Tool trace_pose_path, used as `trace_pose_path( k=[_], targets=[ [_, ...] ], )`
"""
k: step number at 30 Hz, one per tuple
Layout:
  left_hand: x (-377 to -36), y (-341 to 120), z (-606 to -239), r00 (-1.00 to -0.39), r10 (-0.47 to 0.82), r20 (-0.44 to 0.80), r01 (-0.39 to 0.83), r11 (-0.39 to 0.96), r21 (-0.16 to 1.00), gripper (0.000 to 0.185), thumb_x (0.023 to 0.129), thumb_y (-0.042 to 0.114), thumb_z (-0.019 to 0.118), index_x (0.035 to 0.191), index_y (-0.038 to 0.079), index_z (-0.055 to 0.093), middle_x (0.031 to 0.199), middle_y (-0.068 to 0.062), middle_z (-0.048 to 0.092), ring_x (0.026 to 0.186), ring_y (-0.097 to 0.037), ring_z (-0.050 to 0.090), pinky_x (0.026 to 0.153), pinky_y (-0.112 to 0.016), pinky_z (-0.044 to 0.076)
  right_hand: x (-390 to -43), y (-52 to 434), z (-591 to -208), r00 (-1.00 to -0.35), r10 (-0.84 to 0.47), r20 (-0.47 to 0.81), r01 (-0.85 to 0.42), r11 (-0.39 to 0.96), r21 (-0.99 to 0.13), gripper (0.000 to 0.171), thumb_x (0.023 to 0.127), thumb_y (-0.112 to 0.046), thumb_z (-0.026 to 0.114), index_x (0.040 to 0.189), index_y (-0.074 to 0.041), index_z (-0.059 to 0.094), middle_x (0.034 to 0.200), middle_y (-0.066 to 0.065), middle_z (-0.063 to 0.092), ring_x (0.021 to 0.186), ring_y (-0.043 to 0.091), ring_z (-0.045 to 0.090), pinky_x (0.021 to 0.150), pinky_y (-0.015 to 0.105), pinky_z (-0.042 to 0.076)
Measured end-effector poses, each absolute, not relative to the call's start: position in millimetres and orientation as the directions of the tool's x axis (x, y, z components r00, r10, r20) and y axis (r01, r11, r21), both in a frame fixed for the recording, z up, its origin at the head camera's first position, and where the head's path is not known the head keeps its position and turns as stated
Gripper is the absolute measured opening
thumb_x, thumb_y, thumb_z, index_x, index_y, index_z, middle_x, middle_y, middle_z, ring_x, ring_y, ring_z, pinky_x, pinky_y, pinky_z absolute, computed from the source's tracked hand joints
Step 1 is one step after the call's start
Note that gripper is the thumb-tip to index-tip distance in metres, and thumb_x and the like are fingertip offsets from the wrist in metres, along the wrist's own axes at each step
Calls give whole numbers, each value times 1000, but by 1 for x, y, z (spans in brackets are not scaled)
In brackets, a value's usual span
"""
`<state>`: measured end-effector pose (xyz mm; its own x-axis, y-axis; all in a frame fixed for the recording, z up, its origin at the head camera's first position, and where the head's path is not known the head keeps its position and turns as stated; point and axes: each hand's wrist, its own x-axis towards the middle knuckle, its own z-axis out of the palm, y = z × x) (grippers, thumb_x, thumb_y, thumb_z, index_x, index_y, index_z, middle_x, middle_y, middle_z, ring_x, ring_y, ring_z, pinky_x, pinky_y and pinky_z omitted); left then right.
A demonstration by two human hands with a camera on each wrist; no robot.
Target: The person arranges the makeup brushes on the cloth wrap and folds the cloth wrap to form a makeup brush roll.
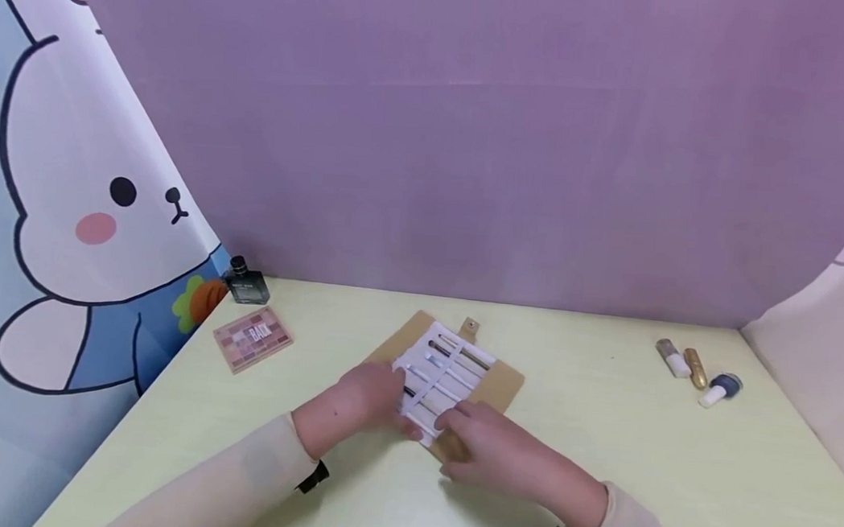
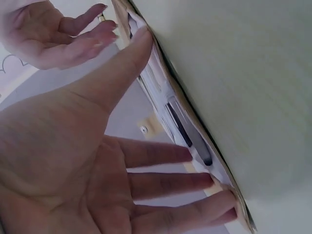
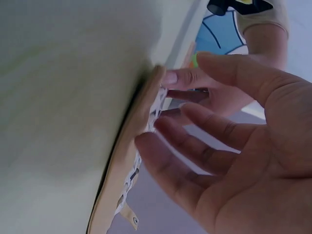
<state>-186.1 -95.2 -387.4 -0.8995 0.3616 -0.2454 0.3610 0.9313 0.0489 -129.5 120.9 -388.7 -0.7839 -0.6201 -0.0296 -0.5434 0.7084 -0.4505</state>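
Observation:
An unfolded tan brush case [image 1: 505, 388] lies tilted on the table. Several makeup brushes [image 1: 438, 376] sit under a white strap on its white lining. My left hand [image 1: 369, 397] rests on the case's left side; its thumb [image 2: 139, 46] and spread, nearly straight fingers touch the case [image 2: 195, 122] along its edge. Over the near right corner is my right hand [image 1: 486, 449]. In the right wrist view, the right hand's fingers [image 3: 180, 165] are loosely bent, fingertips at the case [image 3: 131, 141]; whether they all touch is unclear. A snap tab [image 1: 470, 328] sticks out at the far edge.
At the left lie a pink palette [image 1: 253, 339] and a dark glass bottle [image 1: 248, 285]. Toward the right are a small white-capped tube [image 1: 672, 358], a gold tube [image 1: 694, 367] and a dark round bottle [image 1: 722, 388]. A purple backdrop [image 1: 472, 154] borders the table's back.

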Motion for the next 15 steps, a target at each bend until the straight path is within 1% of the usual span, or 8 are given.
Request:
trace_pose_path(
  k=[2, 4, 7, 9, 11, 15],
  targets=[
    [-183, -93, -387, -908, 343, -240, 347, 937, 25, 85, 77, 68, 87, 117, -5, 69, 102, -13, 72, 81, -19, 59, 79, -35, 59, -127, 119, -391, -800, -598, -47, -528, 739, -419, 52, 85, -23, 89, 131, -8, 70, 130, 6, 70, 112, 21, 62, 87, 34, 59],
    [-181, -91, -388, -916, 330, -229, 334, 942, 24, 79, 77, 68, 87, 109, -3, 70, 93, -11, 71, 75, -18, 57, 71, -33, 56, -125, 118, -392, -811, -582, -53, -521, 761, -387, 51, 84, -24, 90, 129, -8, 70, 132, 7, 70, 112, 21, 61, 88, 36, 60],
    [-178, -90, -388, -920, 323, -220, 326, 945, 25, 76, 77, 69, 87, 103, -1, 71, 86, -10, 71, 69, -16, 56, 64, -30, 52, -123, 116, -393, -822, -566, -57, -514, 782, -353, 53, 83, -23, 91, 129, -7, 70, 134, 8, 68, 111, 21, 59, 90, 39, 61],
    [-177, -90, -388, -923, 318, -217, 320, 947, 26, 75, 76, 70, 87, 100, 0, 72, 83, -9, 70, 67, -16, 55, 61, -29, 50, -122, 115, -393, -825, -561, -62, -515, 793, -325, 51, 83, -23, 90, 127, -7, 70, 131, 8, 67, 110, 21, 59, 90, 39, 61],
    [-176, -89, -388, -924, 315, -218, 321, 947, 10, 73, 77, 71, 86, 93, 1, 72, 78, -7, 68, 65, -16, 55, 59, -28, 48, -121, 114, -394, -823, -566, -57, -530, 798, -287, 47, 84, -21, 89, 125, -6, 71, 129, 8, 68, 109, 21, 59, 90, 39, 61],
    [-173, -88, -387, -923, 314, -221, 329, 944, -32, 70, 78, 74, 83, 77, 6, 67, 68, -3, 60, 62, -15, 52, 58, -27, 46, -120, 114, -399, -804, -595, -10, -580, 787, -211, 34, 88, -14, 85, 119, -5, 74, 123, 10, 70, 103, 22, 61, 88, 37, 60]
  ],
)
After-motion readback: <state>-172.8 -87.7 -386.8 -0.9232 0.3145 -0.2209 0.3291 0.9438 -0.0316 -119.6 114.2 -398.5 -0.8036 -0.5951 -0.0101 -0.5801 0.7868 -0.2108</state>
